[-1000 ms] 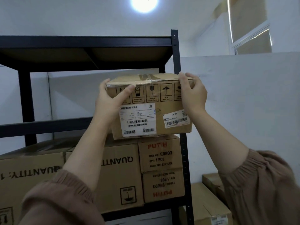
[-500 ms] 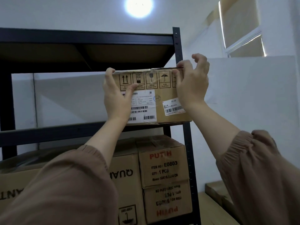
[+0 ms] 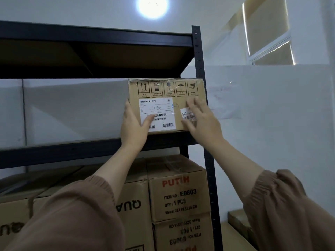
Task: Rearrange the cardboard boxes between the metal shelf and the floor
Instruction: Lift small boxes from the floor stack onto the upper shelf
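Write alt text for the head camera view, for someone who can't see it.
A left hand and right hand rest on the front of a labelled box that sits at the right end of a black metal shelf. More boxes are stacked on the level below, and a light shines on the ceiling above.
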Motion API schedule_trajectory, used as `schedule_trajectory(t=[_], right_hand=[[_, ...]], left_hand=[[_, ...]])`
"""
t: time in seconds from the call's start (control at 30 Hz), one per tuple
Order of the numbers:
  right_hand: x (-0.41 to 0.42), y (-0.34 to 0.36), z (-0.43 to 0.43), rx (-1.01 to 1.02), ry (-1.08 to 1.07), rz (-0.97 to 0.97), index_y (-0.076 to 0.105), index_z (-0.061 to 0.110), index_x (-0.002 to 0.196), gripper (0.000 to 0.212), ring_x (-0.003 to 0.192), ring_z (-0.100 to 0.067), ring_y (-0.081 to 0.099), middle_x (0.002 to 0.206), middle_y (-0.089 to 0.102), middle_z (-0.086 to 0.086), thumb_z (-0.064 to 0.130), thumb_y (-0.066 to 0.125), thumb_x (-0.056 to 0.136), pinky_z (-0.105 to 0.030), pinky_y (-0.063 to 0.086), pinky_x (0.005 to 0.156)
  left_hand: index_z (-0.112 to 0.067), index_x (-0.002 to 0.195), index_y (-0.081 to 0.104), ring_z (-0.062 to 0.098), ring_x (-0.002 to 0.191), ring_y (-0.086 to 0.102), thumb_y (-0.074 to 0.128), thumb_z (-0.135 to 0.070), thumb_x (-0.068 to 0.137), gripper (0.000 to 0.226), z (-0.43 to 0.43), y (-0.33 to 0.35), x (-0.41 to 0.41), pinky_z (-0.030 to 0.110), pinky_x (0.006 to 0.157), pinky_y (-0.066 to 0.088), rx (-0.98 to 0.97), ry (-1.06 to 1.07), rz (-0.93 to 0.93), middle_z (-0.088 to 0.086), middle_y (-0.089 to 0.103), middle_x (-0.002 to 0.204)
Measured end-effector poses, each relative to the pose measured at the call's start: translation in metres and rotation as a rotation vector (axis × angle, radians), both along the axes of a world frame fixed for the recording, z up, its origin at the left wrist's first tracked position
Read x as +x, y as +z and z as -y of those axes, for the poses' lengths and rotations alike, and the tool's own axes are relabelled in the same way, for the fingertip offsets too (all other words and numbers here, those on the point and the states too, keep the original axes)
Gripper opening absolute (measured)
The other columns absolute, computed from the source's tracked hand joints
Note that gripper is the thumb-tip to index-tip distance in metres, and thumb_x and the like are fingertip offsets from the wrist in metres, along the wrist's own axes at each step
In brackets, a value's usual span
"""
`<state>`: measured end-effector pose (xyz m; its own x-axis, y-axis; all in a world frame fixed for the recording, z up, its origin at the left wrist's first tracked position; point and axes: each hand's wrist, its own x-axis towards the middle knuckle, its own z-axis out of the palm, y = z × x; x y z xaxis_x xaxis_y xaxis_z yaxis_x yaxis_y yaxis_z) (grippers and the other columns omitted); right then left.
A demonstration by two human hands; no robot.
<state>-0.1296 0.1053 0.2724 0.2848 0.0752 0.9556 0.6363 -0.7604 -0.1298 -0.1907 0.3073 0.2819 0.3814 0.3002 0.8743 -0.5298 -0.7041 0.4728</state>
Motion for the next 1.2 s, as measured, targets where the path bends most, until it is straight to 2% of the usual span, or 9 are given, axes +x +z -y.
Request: schedule_trajectory(t=[0.1,0.33,0.43,0.5,0.57,0.63,0.83,1.03,1.2], right_hand=[[0.025,-0.018,-0.001,-0.058,0.017,-0.029,0.028,0.028,0.155,0.065,0.151,-0.018,0.015,0.164,0.018,0.001,0.040,0.056,0.098,-0.039,0.041,0.107],[0.061,-0.022,-0.006,-0.141,-0.057,-0.070,0.030,0.025,0.155,0.060,0.149,-0.027,0.022,0.164,0.018,-0.001,0.043,0.048,0.101,-0.044,0.044,0.105],[0.067,-0.026,-0.011,-0.120,-0.145,-0.038,0.047,0.017,0.146,0.054,0.136,-0.038,0.045,0.154,0.041,-0.006,0.041,0.054,0.099,-0.045,0.046,0.103],[0.074,-0.033,-0.014,-0.081,-0.181,0.126,0.067,0.009,0.127,0.045,0.116,-0.039,0.062,0.131,0.064,-0.012,0.034,0.071,0.090,-0.047,0.051,0.095],[0.081,-0.037,-0.016,-0.030,-0.188,0.247,0.075,0.008,0.113,0.037,0.104,-0.037,0.068,0.116,0.072,-0.013,0.029,0.079,0.083,-0.047,0.048,0.096],[0.086,-0.039,-0.017,-0.011,-0.157,0.265,0.075,0.008,0.112,0.033,0.106,-0.034,0.068,0.115,0.072,-0.013,0.029,0.075,0.086,-0.045,0.038,0.102],[0.089,-0.037,-0.019,0.021,-0.029,0.118,0.057,0.012,0.138,0.051,0.139,-0.026,0.043,0.151,0.045,-0.010,0.043,0.049,0.098,-0.043,0.018,0.119],[0.086,-0.027,-0.026,-0.004,-0.074,0.055,0.044,0.018,0.148,0.061,0.143,-0.030,0.036,0.156,0.035,-0.015,0.052,0.037,0.098,-0.052,0.008,0.120],[0.078,-0.020,-0.034,-0.017,-0.143,-0.152,0.018,0.027,0.157,0.066,0.148,-0.034,0.024,0.159,0.022,-0.024,0.059,0.026,0.100,-0.056,-0.009,0.118]], left_hand=[[-0.023,0.155,0.009,0.022,0.128,0.050,0.065,-0.038,0.092,0.086,-0.005,-0.004,0.020,0.038,0.099,0.045,-0.033,0.004,-0.059,0.004,0.046,0.147],[-0.020,0.155,0.004,0.030,0.129,0.049,0.060,-0.039,0.095,0.084,-0.011,0.001,0.051,0.049,0.098,0.044,-0.023,0.130,-0.183,0.007,0.046,0.147],[-0.021,0.154,0.003,0.032,0.119,0.056,0.056,-0.046,0.096,0.082,-0.010,0.003,0.063,0.050,0.089,0.050,0.039,0.293,-0.250,0.007,0.051,0.142],[-0.021,0.153,0.004,0.032,0.111,0.060,0.054,-0.049,0.096,0.081,-0.009,0.003,0.069,0.047,0.081,0.052,0.056,0.389,-0.262,0.007,0.055,0.136],[-0.019,0.153,0.006,0.031,0.106,0.062,0.052,-0.049,0.097,0.079,-0.009,0.002,0.075,0.044,0.075,0.051,0.064,0.457,-0.262,0.008,0.058,0.132],[-0.018,0.154,0.006,0.031,0.106,0.062,0.052,-0.047,0.097,0.079,-0.009,0.001,0.080,0.042,0.075,0.049,0.051,0.484,-0.255,0.009,0.058,0.131],[-0.018,0.157,-0.006,0.032,0.108,0.058,0.056,-0.036,0.098,0.088,-0.001,0.002,0.077,0.039,0.071,0.037,-0.027,0.563,-0.226,0.015,0.055,0.128],[-0.018,0.157,-0.008,0.031,0.111,0.057,0.053,-0.033,0.100,0.085,0.000,0.002,0.079,0.038,0.073,0.034,-0.023,0.612,-0.237,0.017,0.051,0.131],[-0.017,0.158,-0.006,0.032,0.110,0.057,0.053,-0.033,0.100,0.084,-0.003,0.000,0.080,0.038,0.074,0.034,-0.018,0.595,-0.228,0.018,0.053,0.127]])
